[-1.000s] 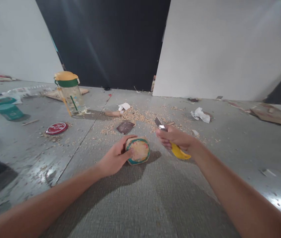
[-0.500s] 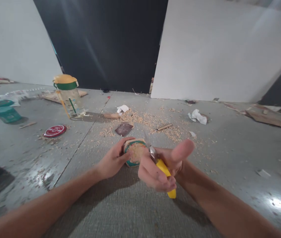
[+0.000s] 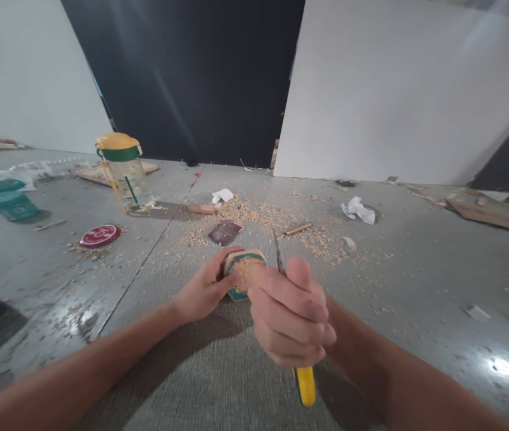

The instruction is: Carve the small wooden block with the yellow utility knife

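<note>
My left hand [image 3: 205,287] is closed around the left side of a pale wooden block [image 3: 246,263] with a worn green band painted on its face. Its thumb presses on that face. In a fist, my right hand [image 3: 288,317] grips a yellow-handled utility knife [image 3: 306,386]. The handle's end sticks out below the fist, and the narrow metal blade points up and away from me. The right knuckles cover the block's lower right part, so I cannot tell whether they touch it. Just beyond the block lies a dark brown sandpaper-like piece [image 3: 224,234].
Wood shavings [image 3: 258,212] litter the grey floor, with a small wooden stick [image 3: 298,228] and crumpled white paper [image 3: 358,211] among them. To the left stand a yellow-lidded bottle [image 3: 129,176], a red round lid [image 3: 100,236] and a teal tub [image 3: 12,206]. Dark and white panels [image 3: 393,90] rise behind.
My right hand has gone from loosened fingers with a raised thumb to a full fist around the knife. The knife has turned more upright, its blade now clearly showing. My left hand stays put.
</note>
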Demonstrator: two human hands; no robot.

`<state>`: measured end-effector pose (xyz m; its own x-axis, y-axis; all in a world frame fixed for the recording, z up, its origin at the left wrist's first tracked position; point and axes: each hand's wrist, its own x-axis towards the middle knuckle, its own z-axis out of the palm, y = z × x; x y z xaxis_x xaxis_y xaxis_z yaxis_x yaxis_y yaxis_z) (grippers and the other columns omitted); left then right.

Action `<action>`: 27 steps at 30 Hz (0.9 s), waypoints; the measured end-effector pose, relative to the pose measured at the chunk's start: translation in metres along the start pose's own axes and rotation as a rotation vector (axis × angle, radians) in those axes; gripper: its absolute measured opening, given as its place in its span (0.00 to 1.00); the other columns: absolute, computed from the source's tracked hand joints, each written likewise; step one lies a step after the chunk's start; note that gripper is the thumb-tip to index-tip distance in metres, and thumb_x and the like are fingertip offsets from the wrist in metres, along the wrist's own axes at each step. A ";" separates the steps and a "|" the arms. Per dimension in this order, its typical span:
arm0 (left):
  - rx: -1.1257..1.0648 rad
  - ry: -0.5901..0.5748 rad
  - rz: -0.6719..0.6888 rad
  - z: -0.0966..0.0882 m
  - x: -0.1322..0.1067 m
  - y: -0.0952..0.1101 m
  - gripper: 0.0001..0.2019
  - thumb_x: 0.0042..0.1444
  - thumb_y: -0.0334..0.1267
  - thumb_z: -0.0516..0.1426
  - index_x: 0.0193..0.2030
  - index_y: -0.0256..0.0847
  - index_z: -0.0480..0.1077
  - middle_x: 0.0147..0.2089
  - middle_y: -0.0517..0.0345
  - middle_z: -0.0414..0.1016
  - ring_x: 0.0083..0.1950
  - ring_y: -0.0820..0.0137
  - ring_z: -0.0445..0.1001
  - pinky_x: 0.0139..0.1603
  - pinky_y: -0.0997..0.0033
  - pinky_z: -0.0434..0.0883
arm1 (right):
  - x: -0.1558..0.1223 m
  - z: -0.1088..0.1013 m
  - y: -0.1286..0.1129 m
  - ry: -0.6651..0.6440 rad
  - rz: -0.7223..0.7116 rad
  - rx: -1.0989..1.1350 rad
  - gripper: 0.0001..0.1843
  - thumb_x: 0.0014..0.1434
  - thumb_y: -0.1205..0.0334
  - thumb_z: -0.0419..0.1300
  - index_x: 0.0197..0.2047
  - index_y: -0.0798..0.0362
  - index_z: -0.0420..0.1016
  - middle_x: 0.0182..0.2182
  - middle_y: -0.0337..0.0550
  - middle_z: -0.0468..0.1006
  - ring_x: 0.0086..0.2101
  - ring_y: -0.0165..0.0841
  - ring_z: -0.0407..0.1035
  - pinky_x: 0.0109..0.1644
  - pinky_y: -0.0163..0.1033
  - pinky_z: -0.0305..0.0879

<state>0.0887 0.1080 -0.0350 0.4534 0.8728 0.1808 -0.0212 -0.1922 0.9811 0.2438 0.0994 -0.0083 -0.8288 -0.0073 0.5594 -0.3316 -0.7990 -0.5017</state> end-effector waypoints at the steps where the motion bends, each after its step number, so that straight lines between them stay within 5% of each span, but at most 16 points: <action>1: -0.016 -0.004 0.002 0.000 0.000 0.000 0.23 0.62 0.42 0.56 0.61 0.40 0.60 0.53 0.48 0.74 0.52 0.62 0.72 0.52 0.63 0.71 | -0.003 -0.003 0.002 0.012 -0.005 -0.009 0.38 0.52 0.23 0.47 0.17 0.52 0.60 0.11 0.35 0.68 0.14 0.24 0.61 0.13 0.28 0.64; 8: -0.019 -0.014 -0.006 -0.001 0.000 -0.001 0.22 0.62 0.41 0.56 0.61 0.38 0.59 0.56 0.45 0.71 0.53 0.62 0.71 0.55 0.62 0.69 | -0.028 -0.031 0.024 0.106 0.008 -0.087 0.42 0.50 0.18 0.35 0.16 0.51 0.56 0.08 0.33 0.60 0.14 0.23 0.57 0.17 0.29 0.64; 16: -0.020 -0.017 0.014 -0.001 0.000 -0.003 0.22 0.63 0.41 0.55 0.61 0.38 0.58 0.55 0.46 0.72 0.53 0.64 0.72 0.55 0.65 0.70 | -0.041 -0.039 0.028 0.453 0.114 -0.304 0.40 0.55 0.23 0.26 0.19 0.49 0.51 0.09 0.32 0.55 0.16 0.25 0.53 0.20 0.31 0.63; 24: 0.018 -0.001 0.013 0.000 -0.001 0.003 0.22 0.61 0.42 0.56 0.60 0.39 0.60 0.53 0.50 0.74 0.51 0.62 0.73 0.51 0.65 0.71 | 0.001 0.012 -0.008 0.099 0.100 -0.286 0.33 0.60 0.33 0.52 0.18 0.51 0.59 0.09 0.31 0.60 0.13 0.24 0.54 0.17 0.29 0.58; 27: 0.090 0.016 0.026 0.000 -0.001 0.007 0.20 0.60 0.43 0.56 0.57 0.39 0.64 0.48 0.52 0.75 0.47 0.62 0.73 0.47 0.65 0.72 | 0.014 0.037 -0.023 0.532 0.185 -0.680 0.30 0.67 0.39 0.48 0.20 0.52 0.60 0.12 0.29 0.57 0.14 0.23 0.53 0.18 0.30 0.54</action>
<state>0.0883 0.1052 -0.0284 0.4393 0.8739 0.2081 0.0479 -0.2542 0.9660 0.2562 0.0954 0.0352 -0.9394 0.3152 0.1346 -0.2276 -0.2803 -0.9325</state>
